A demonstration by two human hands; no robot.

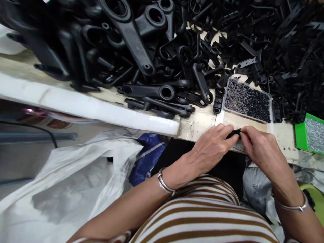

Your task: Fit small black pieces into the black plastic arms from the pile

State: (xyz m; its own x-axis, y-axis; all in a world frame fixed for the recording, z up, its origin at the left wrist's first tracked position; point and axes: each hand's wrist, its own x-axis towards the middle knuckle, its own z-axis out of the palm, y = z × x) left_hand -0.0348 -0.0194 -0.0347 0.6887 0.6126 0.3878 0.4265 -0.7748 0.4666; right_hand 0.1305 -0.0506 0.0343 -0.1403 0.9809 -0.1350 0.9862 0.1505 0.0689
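A small black plastic part (233, 133) is pinched between my two hands at the table's front edge. My left hand (211, 148) is closed on its left end, with a silver bangle on the wrist. On the right end, the fingertips of my right hand (263, 148) press together; they hide any smaller piece there. Just beyond the hands lies a clear plastic box (246, 116) holding many tiny dark pieces, brownish-grey on the left and black on the right.
Long black plastic arms with ring ends (152, 91) lie heaped across the back and left. A green tray (300, 135) of small silvery pieces stands at the right. A white padded edge (76, 108) runs along the left; a large white sack (76, 182) sits below it.
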